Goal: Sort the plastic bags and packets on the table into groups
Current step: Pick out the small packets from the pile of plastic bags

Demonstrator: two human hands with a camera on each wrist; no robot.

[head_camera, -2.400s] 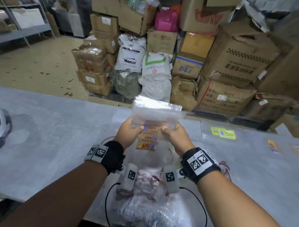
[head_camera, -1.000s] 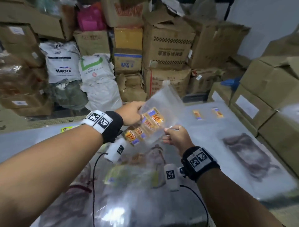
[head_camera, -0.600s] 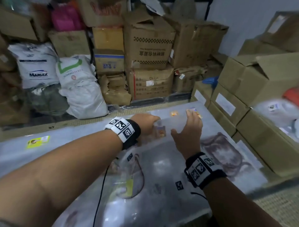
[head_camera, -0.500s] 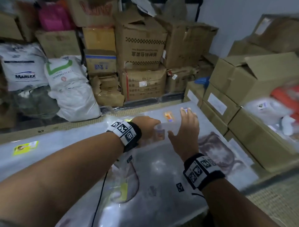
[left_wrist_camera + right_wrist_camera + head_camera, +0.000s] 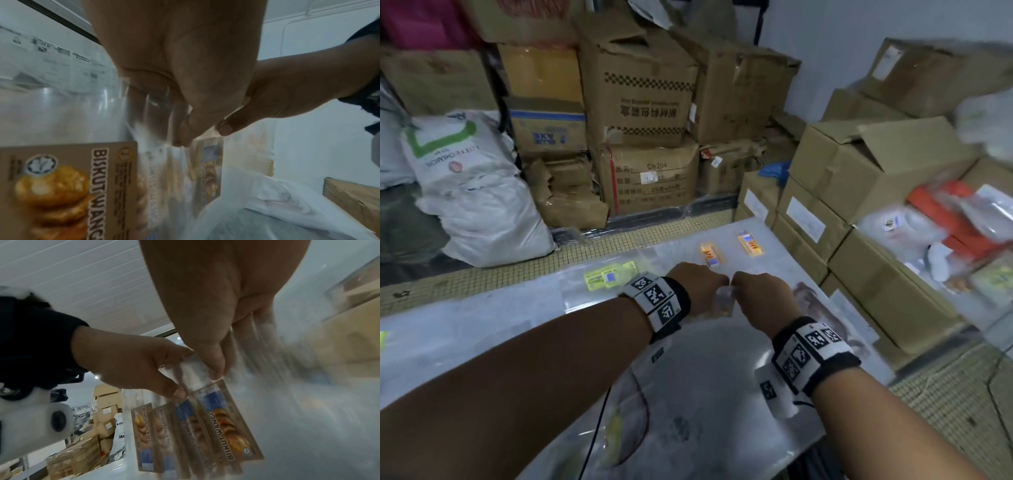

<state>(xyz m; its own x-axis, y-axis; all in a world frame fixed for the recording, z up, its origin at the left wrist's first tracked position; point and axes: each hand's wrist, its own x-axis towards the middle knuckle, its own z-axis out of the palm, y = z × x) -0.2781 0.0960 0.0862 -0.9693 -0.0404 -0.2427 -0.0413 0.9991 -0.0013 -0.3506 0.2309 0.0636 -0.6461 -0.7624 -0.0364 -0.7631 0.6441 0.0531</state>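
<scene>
Both hands, left hand and right hand, pinch the top edge of the clear bags low over the table. Risk: slippery film; the bags may fan apart and mix with neighbouring packets.

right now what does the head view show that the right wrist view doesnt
Only the head view shows two orange-labelled packets and a yellow-labelled packet lying on the table beyond the hands. Only the right wrist view shows the labels inside the held clear bag, reading BISKUT WANGI. Both show the left hand and right hand pinching that bag between them.
</scene>
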